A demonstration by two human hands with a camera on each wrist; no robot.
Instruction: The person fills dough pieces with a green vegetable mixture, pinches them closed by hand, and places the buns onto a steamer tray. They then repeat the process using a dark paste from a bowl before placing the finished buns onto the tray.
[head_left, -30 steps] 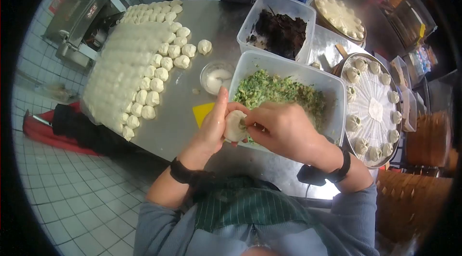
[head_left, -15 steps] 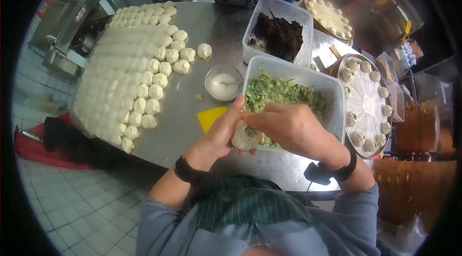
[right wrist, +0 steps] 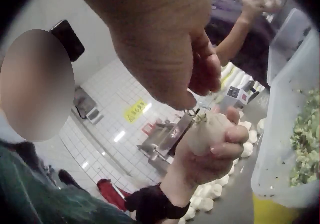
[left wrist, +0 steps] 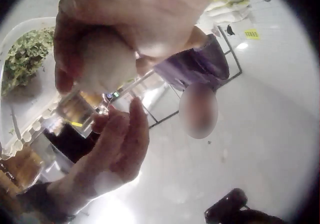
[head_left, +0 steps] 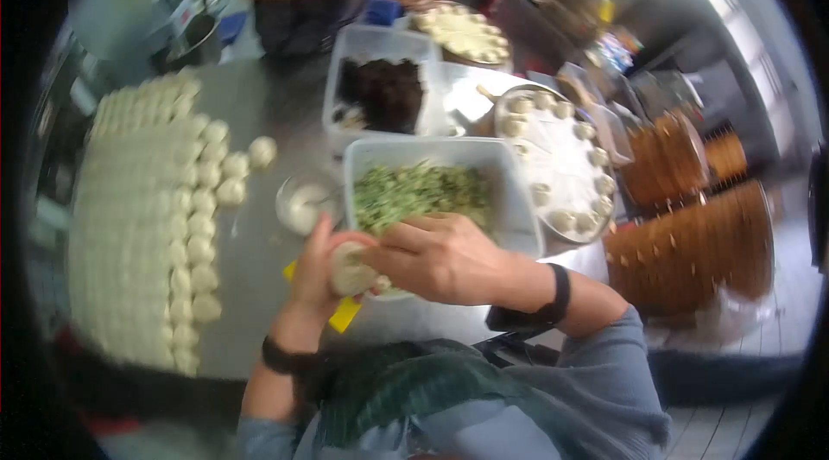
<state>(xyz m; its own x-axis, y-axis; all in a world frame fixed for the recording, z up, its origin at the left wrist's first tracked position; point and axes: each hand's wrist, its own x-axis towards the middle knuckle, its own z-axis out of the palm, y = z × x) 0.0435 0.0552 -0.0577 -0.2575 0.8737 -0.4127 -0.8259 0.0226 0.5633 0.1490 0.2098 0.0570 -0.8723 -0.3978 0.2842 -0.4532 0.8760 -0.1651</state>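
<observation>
The left hand (head_left: 313,279) is holding a bun (head_left: 350,272) in the lower middle of the head view, at the near left corner of the tub (head_left: 518,209) of filling (head_left: 419,188). Its grip is clamped around the bun's body. The right hand (head_left: 440,257) is curling over the bun's top, but I cannot tell if its grip is pinching the dough or only hanging just beside it.

In the right wrist view green bits are showing at the top, so it is not looking fully closed. I am judging that filling could be spilling out if the left hand is squeezing too hard, and that the thin edge could be tearing under a strong pull.

The dough is looking soft, smooth and pale, and the bun round. The filling is looking green, chopped and loose. The tub is looking like clear plastic, the table (head_left: 259,253) like grey metal. Round dough balls (head_left: 203,201) are lying in rows at the left.
</observation>
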